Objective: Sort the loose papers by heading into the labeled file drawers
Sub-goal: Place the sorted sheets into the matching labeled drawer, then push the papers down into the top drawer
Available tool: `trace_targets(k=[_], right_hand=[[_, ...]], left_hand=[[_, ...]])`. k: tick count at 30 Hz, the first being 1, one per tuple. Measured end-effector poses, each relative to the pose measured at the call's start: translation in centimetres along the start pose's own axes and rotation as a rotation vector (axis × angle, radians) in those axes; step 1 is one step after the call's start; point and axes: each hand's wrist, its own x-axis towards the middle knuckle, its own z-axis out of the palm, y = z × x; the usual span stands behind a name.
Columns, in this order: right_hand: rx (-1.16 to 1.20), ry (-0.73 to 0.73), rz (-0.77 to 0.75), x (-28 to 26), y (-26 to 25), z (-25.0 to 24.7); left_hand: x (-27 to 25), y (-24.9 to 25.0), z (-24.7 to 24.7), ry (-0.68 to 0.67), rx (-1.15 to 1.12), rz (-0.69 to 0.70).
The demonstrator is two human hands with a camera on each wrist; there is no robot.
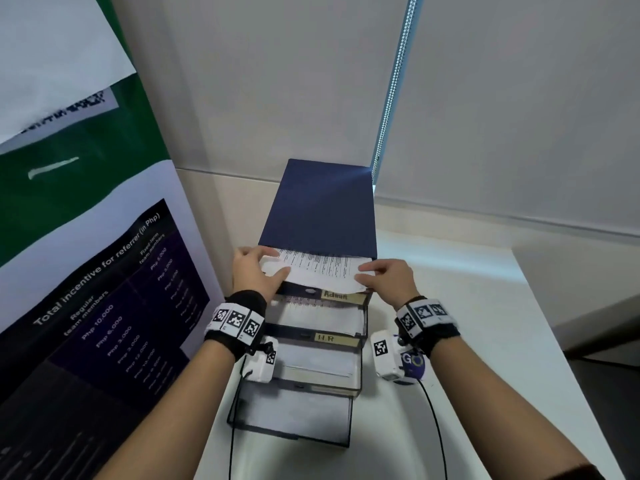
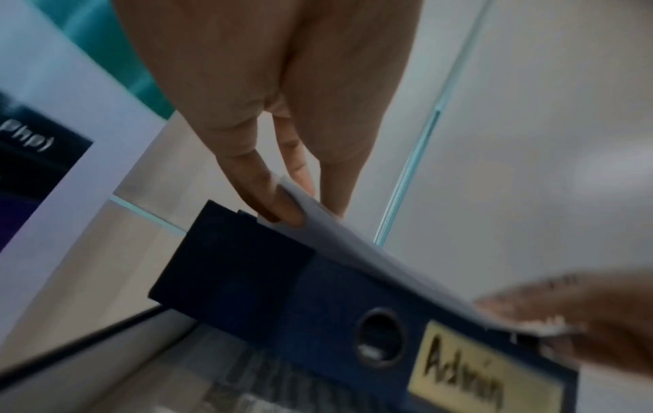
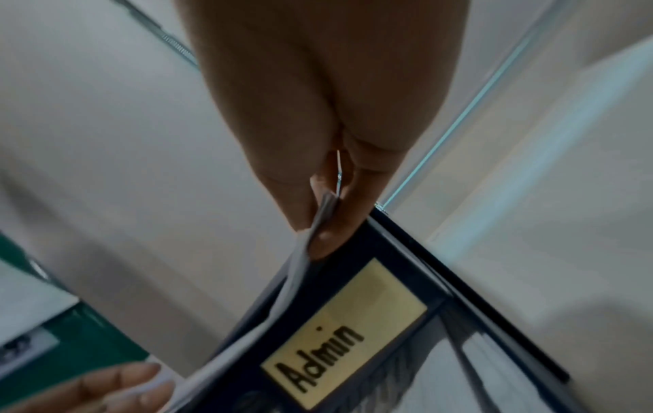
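Note:
A dark blue drawer unit point(image 1: 322, 206) stands on the white table with several drawers pulled out in steps. The top drawer bears a yellow "Admin" label point(image 1: 341, 295) point(image 2: 466, 371) point(image 3: 339, 335); the one below reads "HR" point(image 1: 327, 338). A printed sheet of paper point(image 1: 318, 268) point(image 2: 353, 246) point(image 3: 282, 301) lies over the Admin drawer, its far edge under the unit's top. My left hand point(image 1: 277, 263) point(image 2: 279, 206) pinches the sheet's left corner. My right hand point(image 1: 363, 273) point(image 3: 318, 223) pinches its right edge.
A tall poster board point(image 1: 104, 271) stands close on the left. The HR drawer point(image 1: 322, 317) and the one below point(image 1: 318, 362) hold sheets. The bottom drawer point(image 1: 298, 414) juts nearest me. White table point(image 1: 467, 306) runs right; a blind cord point(image 1: 391, 98) hangs behind.

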Motion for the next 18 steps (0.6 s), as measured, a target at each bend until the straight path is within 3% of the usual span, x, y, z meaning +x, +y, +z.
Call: trace_targets(k=[3, 7, 10, 14, 18], right_hand=[[-0.151, 0.029, -0.110, 1.6, -0.5, 0.9], [-0.578, 0.042, -0.272, 2.7, -0.6, 2.4], [-0.795, 0.023, -0.314, 2.9, -0.9, 2.9], [-0.817, -0.004, -0.320, 3.2, -0.7, 2.6], [-0.682, -0.080, -0.441, 2.7, 0.1, 1.7]], left_hand=[[1.4, -0.6, 1.4, -0.052, 0.145, 0.130], [2.8, -0.8, 2.7, -0.153, 0.341, 0.165], [2.9, -0.3, 3.1, -0.245, 0.538, 0.203], [2.5, 0.1, 3.4, -0.332, 0.664, 0.226], [1.6, -0.4, 2.7, -0.334, 0.597, 0.246]])
